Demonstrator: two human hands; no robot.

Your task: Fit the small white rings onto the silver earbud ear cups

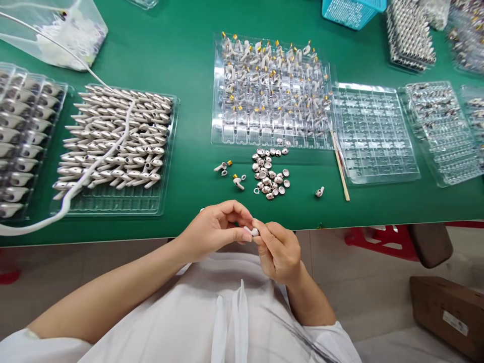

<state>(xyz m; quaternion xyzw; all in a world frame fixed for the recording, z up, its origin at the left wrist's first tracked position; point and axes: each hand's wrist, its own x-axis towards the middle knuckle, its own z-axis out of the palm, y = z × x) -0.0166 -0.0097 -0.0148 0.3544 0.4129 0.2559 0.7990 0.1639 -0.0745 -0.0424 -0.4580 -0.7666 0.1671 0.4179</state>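
My left hand (217, 227) and my right hand (279, 251) meet just off the near edge of the green table (189, 60), both pinched on one small white earbud part (252, 231) between their fingertips. Beyond them on the table lies a loose pile of small round caps (269, 175), with two loose earbud pieces (238, 182) to its left and another one (319, 191) to its right. A clear tray of earbud parts with yellow tips (272, 91) sits behind the pile.
A tray of white earbud stems (117, 146) lies left, crossed by a white cable (75, 186). An empty clear tray (374, 131) and a wooden stick (340, 166) lie right. More filled trays, a blue basket (351, 10), a cardboard box (446, 312) below.
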